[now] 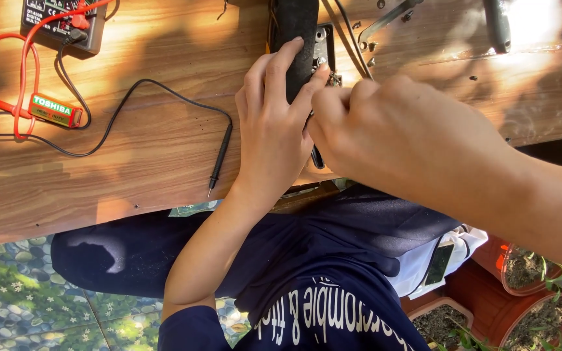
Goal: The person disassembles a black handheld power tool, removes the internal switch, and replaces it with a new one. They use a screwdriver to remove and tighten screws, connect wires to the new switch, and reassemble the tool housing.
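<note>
left hand (274,123) fingers wrapped on black device (292,45), steadying it at tabletop (151,162) far edge; right hand (385,127) fingers curled shut beside it, contents unclear.

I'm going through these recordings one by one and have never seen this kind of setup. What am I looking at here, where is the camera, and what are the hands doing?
There is no machine: a person works with bare hands, and the one camera sits on their head, looking down, so their lap and dark shirt show at the bottom. The surface is a wooden table. The left hand lies over a black oblong device, its fingers stretched along it. The right hand is closed at the device's side; what it pinches is hidden. To the left lie a meter with red leads, a green battery and a black probe. Plant pots stand on the ground.
</note>
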